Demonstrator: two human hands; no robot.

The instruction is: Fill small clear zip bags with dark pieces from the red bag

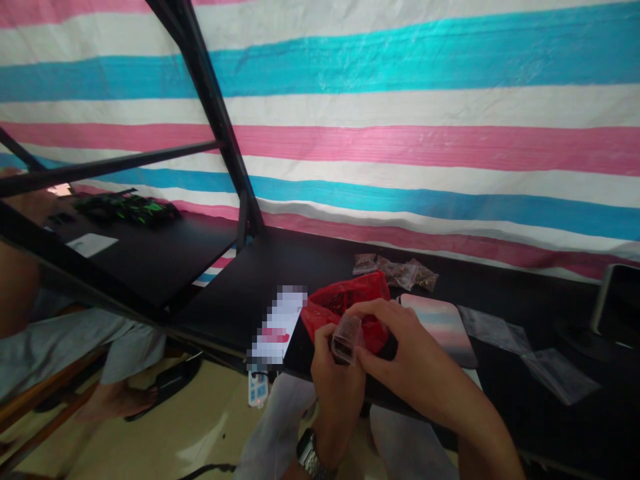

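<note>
A small clear plastic bag (346, 339) is held between my two hands, its mouth apparently spread. My left hand (336, 367), with a watch on its wrist, grips the bag from the near left side. On the other side, my right hand (400, 340) pinches the bag's edge with the fingers arched over it. Just behind my hands stands an open red plastic bag (320, 308) with small dark pieces inside, too fine to make out. Several small clear bags with brownish contents (399, 272) lie beyond it on the black table (310, 257).
Flat clear bags (495, 330) lie to the right, near a dark screen on a stand (617, 300). A shiny rectangular object (440, 327) rests beside my right hand. A blurred-out white sheet (280, 327) is left. Past the black frame (220, 127), another person sits near a green-black model (133, 208).
</note>
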